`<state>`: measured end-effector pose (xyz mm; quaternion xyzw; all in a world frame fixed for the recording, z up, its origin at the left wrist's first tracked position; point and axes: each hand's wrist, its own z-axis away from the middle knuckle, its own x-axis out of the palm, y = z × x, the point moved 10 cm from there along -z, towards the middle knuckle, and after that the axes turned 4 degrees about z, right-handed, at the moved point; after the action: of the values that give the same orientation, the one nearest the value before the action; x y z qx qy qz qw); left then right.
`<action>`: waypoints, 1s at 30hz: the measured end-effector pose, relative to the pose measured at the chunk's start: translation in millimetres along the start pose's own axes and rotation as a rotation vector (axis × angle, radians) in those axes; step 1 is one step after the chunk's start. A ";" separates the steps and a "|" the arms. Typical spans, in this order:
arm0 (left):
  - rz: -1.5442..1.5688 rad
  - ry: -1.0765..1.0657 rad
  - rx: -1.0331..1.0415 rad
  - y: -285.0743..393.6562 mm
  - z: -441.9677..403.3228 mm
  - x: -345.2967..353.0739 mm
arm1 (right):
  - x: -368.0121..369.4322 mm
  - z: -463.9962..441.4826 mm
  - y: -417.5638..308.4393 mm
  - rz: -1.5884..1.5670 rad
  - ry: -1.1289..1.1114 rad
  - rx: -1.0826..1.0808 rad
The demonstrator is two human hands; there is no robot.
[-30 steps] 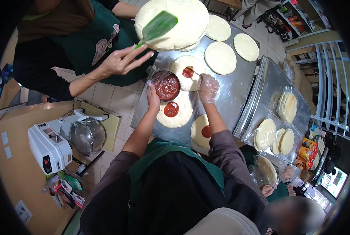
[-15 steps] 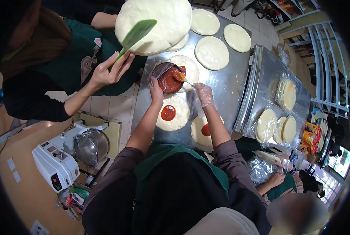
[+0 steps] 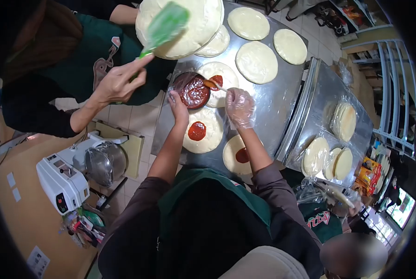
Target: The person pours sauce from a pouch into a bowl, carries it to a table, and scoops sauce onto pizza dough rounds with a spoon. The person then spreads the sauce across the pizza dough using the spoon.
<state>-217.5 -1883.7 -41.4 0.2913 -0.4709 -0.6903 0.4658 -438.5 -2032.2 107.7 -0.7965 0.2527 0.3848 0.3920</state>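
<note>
My left hand (image 3: 178, 108) is closed on the near left rim of a dark round bowl (image 3: 209, 98) of red sauce (image 3: 194, 91). In a clear plastic glove, my right hand (image 3: 240, 108) grips a spoon (image 3: 211, 84), its bowl over the sauce patch on a dough round (image 3: 226, 70) beside the sauce bowl. Nearer me, a second dough round (image 3: 212, 132) carries a red sauce patch (image 3: 197, 131). A third round (image 3: 231, 158) with sauce lies partly behind my right forearm.
At the upper left a co-worker's hand (image 3: 119, 83) holds a green spatula (image 3: 167, 24) over a large dough round (image 3: 198, 28). Plain rounds (image 3: 256, 62) lie on the metal table (image 3: 275, 104). Bagged rounds (image 3: 316, 156) sit to the right; a mixer (image 3: 63, 179) stands left.
The spoon went from the dough to the sauce bowl and is now back over the dough's sauce patch. The co-worker's spatula and large dough round have shifted left in view.
</note>
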 end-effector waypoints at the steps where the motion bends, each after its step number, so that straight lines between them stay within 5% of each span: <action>1: -0.022 0.020 -0.006 6.0 5.4 4.9 | 0.7 -1.9 -8.4 -0.017 -0.028 -0.042; 3: -0.048 0.005 0.013 18.7 14.4 16.3 | 9.0 -0.5 -16.0 0.034 -0.050 -0.087; 6: -0.075 0.008 -0.005 15.9 18.0 26.6 | 68.5 25.6 40.6 -0.238 -0.443 0.455; 10: 0.014 0.015 -0.061 14.3 18.6 25.1 | 92.0 52.5 77.8 -0.680 -0.517 0.822; 14: 0.021 0.089 -0.033 9.5 12.5 8.2 | 50.8 20.6 75.8 -0.439 -0.383 0.686; 20: 0.051 0.060 -0.012 -2.1 0.1 -7.3 | 32.4 -3.7 23.3 0.196 -0.074 -0.063; 25: 0.020 -0.004 -0.021 9.8 10.6 22.7 | -7.1 -6.4 19.3 -0.087 -0.029 0.098; 28: -0.048 -0.040 0.004 13.8 21.5 54.7 | -2.8 -2.5 22.5 0.109 -0.016 0.023; 30: -0.046 -0.058 -0.022 9.8 26.8 78.4 | 16.9 3.5 58.5 0.013 -0.204 0.263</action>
<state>-267.5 -1946.7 -19.2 0.2770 -0.4698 -0.7140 0.4390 -471.4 -2064.1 67.4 -0.6933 0.2650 0.4298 0.5142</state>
